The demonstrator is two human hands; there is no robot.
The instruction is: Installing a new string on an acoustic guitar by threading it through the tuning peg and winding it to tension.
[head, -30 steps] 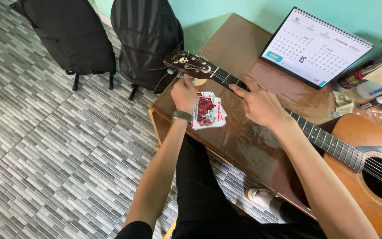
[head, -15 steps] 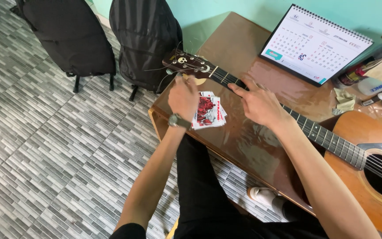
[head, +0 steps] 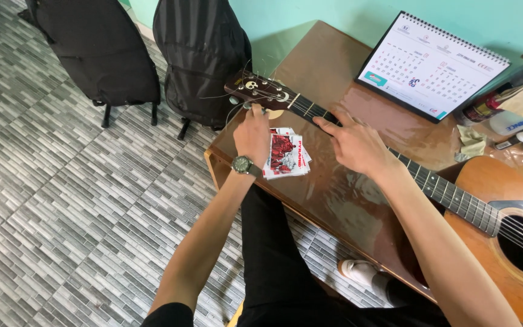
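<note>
Tuning step: left hand [head: 251, 134] pinching peg on guitar headstock [head: 260, 92], right hand [head: 353, 144] spread flat on neck at 3 o'clock; next likely needs slow peg turn w/ strings held.

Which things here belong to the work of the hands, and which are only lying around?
In use:
- guitar, flat on the table
- left hand at a tuning peg on the headstock
- right hand on the neck
- red-and-white packet, next to the left hand

Lying about:
- desk calendar
- two black bags on the floor
- crumpled paper
</note>
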